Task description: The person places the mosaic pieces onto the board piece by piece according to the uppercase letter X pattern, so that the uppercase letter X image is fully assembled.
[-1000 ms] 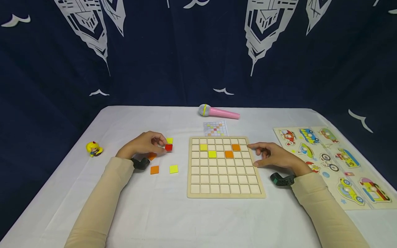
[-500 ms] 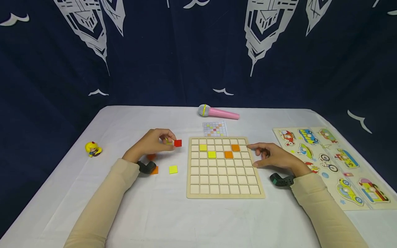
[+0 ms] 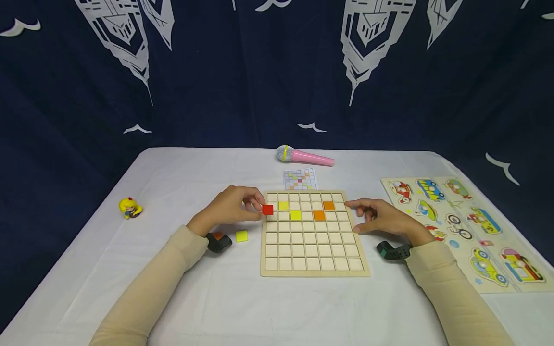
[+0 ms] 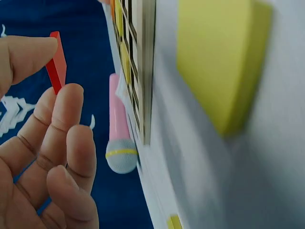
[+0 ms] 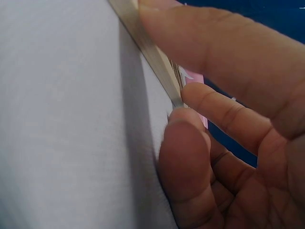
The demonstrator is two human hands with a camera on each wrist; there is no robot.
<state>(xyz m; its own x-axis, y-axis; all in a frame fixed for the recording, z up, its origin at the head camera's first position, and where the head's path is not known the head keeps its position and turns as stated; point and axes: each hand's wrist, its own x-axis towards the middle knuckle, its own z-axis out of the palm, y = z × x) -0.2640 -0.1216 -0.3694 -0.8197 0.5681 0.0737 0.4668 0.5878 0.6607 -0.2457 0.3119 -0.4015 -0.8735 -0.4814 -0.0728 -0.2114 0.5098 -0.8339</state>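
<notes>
Red square tile [image 3: 268, 210]: pinched in our left hand [image 3: 233, 204] at the left edge of the wooden grid board [image 3: 315, 274]. Right hand [image 3: 385, 217]: thumb and forefinger apart, touching its right edge. Step, we judge: placement; next calls for aligning tile over a bare cell [image 3: 311, 238].

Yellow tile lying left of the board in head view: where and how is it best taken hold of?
Probably pinch the yellow tile by two opposite edges, coming down from the person's side: it is square and lies flat, and the left hand seems to crowd its far side.
</notes>
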